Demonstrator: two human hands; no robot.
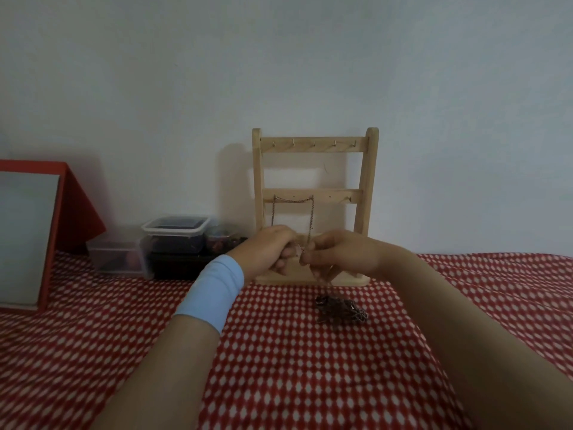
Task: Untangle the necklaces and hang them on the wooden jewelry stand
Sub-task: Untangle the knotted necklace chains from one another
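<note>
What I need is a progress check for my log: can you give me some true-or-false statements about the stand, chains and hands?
1. A hung chain drapes from the middle bar of the stand. True.
2. The top hooks carry a necklace. False: they are bare.
3. The left hand and right hand both pinch a held chain in front of the stand. True.
4. The pile of tangled chains sits in a container. False: it lies on the cloth, in front of the stand.
5. The containers stand left of the stand. True.
</note>
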